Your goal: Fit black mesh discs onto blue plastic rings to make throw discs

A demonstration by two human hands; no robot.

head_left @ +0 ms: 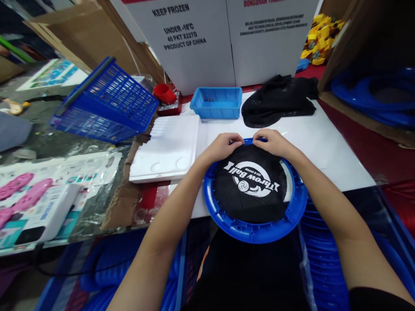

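Note:
A round blue plastic ring [256, 231] lies at the near edge of the white table top [327, 147]. A black mesh cloth [251, 185] printed "Throw Ball" in white lies across it. My left hand [223, 147] and my right hand [272, 141] sit side by side at the ring's far rim. Both have their fingers curled and pressed on the far edge of the mesh. My forearms reach in from below on either side of the ring.
A pile of black mesh [279, 101] and a small blue tray [216, 102] lie beyond the ring. A white foam tray [167, 149] lies left, a tilted blue basket [106, 101] and red cup [164, 93] farther left. Cardboard boxes [194, 39] stand behind. Stacked blue rings [376, 93] sit right.

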